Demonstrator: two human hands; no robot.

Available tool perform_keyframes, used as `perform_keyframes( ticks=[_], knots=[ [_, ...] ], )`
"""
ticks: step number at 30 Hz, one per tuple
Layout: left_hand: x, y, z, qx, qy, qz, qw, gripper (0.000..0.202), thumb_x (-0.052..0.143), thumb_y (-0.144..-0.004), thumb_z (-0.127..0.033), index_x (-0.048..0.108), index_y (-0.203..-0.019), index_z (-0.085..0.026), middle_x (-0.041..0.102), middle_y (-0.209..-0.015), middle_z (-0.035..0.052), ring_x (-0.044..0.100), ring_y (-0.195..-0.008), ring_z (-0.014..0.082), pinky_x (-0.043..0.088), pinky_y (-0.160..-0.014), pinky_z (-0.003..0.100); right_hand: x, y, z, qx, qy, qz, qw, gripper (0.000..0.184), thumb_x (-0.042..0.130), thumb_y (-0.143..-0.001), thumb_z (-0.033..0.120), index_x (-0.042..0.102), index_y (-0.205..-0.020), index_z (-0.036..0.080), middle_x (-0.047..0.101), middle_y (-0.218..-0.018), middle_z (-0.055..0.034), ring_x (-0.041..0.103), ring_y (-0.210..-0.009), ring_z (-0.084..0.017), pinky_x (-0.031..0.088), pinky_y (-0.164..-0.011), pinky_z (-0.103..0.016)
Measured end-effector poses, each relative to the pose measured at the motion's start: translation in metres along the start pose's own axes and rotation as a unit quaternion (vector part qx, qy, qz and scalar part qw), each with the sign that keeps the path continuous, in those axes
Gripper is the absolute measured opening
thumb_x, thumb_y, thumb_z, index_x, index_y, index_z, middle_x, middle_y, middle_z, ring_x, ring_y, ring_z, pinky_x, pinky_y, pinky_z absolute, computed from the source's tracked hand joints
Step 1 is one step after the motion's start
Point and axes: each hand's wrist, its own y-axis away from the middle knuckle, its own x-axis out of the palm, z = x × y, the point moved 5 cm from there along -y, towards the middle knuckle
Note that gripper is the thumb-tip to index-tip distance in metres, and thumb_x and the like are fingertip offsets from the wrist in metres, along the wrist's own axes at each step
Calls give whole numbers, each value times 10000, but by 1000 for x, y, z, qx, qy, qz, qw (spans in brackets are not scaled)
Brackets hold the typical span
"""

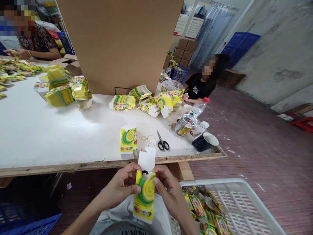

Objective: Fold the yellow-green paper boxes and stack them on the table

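Between my two hands is a small yellow and green printed carton (144,199), upright over my lap, its white top flap raised. My left hand (123,187) pinches its left edge, thumb on the front face. At the right edge my right hand (167,184) grips it the same way, thumb near the upper corner. Just beyond, on the white table (61,137), lies a short stack of flat cartons (127,140) of the same print. Black-handled scissors (163,143) and several rubber bands (146,138) lie to its right.
A white basket (244,202) with filled cartons stands at my right. Carton bundles (122,102) line the table's back before a tall cardboard box (119,45). A dark mug (205,142), a jar (186,125) and bottles crowd the right corner. Two people sit beyond.
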Motion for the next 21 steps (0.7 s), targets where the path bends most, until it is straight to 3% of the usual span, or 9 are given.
perform_keyframes(
  ticks=[3, 7, 9, 12, 14, 15, 17, 19, 21],
  knots=[
    [1, 2, 0, -4, 16, 8, 1000, 417, 782, -769, -196, 551, -1113, -246, 678, -900, -2, 648, -802, 127, 484, -715, 215, 1, -3, 7, 6, 50, 31, 998, 174, 501, -977, 368, 591, -964, 220, 585, -810, 3, 537, -692, -130, 439, -619, -206],
    [1, 3, 0, -15, 40, 36, 998, 812, 768, -787, -200, 310, -1445, -330, 698, -1084, 51, 676, -958, 192, 506, -827, 302, 5, -4, 7, -1, 77, 48, 996, 234, 451, -996, 368, 586, -891, 209, 571, -767, 5, 534, -689, -136, 438, -635, -212],
    [1, 2, 2, -25, 42, 47, 998, 773, 775, -776, -210, 379, -1436, -287, 705, -1112, 81, 683, -983, 224, 511, -856, 335, 6, -5, 5, -12, 85, 37, 996, 217, 465, -990, 360, 601, -909, 211, 611, -815, -12, 579, -745, -151, 463, -691, -224],
    [-2, -2, 4, -1, 0, 12, 1000, 611, 754, -791, -228, 516, -1353, -247, 729, -1091, 97, 697, -958, 239, 524, -844, 337, -5, -5, 5, -38, 86, -89, 992, 194, 526, -959, 372, 608, -1052, 223, 663, -971, -53, 630, -876, -179, 495, -783, -251],
    [-6, -4, 5, 30, -86, -35, 995, 509, 731, -808, -231, 588, -1297, -245, 712, -1165, 103, 676, -1024, 243, 519, -877, 323, -11, -4, 4, -25, 57, -159, 985, 290, 522, -954, 414, 587, -1165, 225, 680, -958, -59, 649, -841, -181, 519, -748, -258],
    [-8, -5, 5, 44, -138, -56, 988, 455, 720, -815, -232, 625, -1260, -240, 691, -1217, 105, 657, -1070, 247, 511, -905, 318, -11, -5, 3, -6, 39, -157, 987, 334, 506, -957, 438, 586, -1198, 220, 689, -896, -51, 653, -777, -178, 527, -698, -255],
    [-10, -5, 4, 62, -222, -86, 969, 389, 694, -831, -236, 664, -1219, -232, 656, -1289, 107, 639, -1102, 246, 498, -952, 319, -4, -7, 1, 41, 17, -87, 995, 379, 512, -947, 447, 615, -1218, 203, 700, -814, -42, 659, -710, -180, 533, -632, -253],
    [-10, -4, 4, 63, -250, -91, 962, 401, 659, -854, -240, 642, -1254, -235, 645, -1311, 107, 653, -1075, 238, 499, -969, 333, 3, -8, -1, 72, 30, -30, 997, 354, 574, -908, 387, 645, -1202, 203, 726, -877, -51, 682, -754, -191, 549, -654, -258],
    [-9, -3, 2, 57, -237, -74, 967, 443, 632, -872, -244, 591, -1314, -239, 628, -1337, 107, 648, -1092, 236, 490, -991, 344, 4, -9, -4, 80, 74, -33, 993, 362, 610, -868, 304, 637, -1220, 224, 734, -1028, -61, 699, -852, -205, 562, -733, -277]
  ],
)
